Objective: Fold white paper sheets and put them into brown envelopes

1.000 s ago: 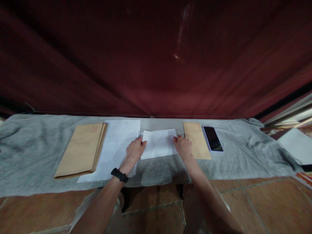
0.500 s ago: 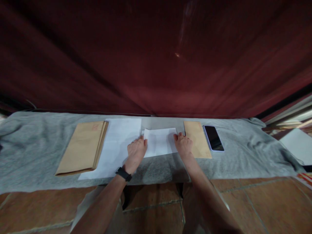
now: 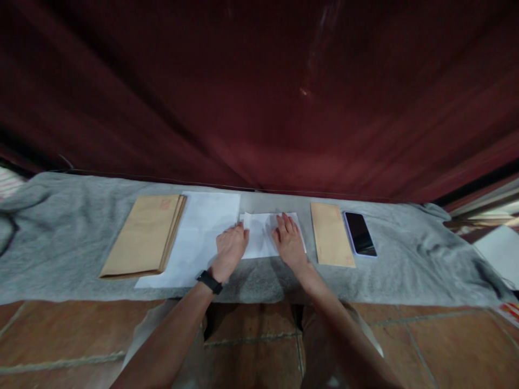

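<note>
On grey cloth [image 3: 405,254], before red backdrop [image 3: 259,119], left hand [image 3: 232,246] pinching paper [image 3: 258,235], right hand [image 3: 290,243] spread

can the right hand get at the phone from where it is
Probably yes: the right hand lies open on the white paper, and only the single brown envelope, lying flat, sits between it and the phone, so it could likely pass over.

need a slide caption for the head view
Left hand at the edge of a white paper, right hand laid on it, brown envelope and phone at right.
</note>
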The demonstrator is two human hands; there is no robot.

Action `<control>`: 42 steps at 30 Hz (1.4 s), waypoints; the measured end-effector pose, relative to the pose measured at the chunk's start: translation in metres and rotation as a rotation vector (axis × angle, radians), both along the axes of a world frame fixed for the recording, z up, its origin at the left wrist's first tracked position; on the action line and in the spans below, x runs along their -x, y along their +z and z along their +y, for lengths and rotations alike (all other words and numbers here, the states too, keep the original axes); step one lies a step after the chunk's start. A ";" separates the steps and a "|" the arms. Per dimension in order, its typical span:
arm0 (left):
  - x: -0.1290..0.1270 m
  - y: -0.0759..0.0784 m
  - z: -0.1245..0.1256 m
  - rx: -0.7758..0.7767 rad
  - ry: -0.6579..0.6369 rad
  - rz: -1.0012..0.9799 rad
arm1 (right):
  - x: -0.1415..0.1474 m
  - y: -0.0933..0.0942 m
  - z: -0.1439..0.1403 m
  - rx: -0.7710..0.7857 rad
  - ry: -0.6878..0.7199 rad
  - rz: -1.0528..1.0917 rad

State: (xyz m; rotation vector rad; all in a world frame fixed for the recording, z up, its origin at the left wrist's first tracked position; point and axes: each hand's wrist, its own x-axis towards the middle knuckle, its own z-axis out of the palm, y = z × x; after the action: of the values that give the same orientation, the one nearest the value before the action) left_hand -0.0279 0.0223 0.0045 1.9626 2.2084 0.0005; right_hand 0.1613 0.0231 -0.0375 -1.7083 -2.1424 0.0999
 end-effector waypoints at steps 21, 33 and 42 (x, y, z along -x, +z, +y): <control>-0.042 -0.040 -0.016 -0.424 -0.447 -0.166 | 0.005 -0.014 -0.009 0.014 0.046 -0.189; -0.043 -0.055 -0.015 -0.358 -0.312 -0.071 | 0.000 -0.017 -0.006 -0.012 0.038 -0.151; -0.039 -0.056 -0.016 -0.383 -0.263 -0.061 | -0.031 -0.021 0.003 -0.038 -0.068 -0.153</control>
State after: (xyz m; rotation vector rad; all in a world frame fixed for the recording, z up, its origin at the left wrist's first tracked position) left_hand 0.0113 0.0064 -0.0513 2.3995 2.0098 0.4721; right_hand 0.1928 0.0259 -0.0590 -1.8184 -2.1754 -0.0928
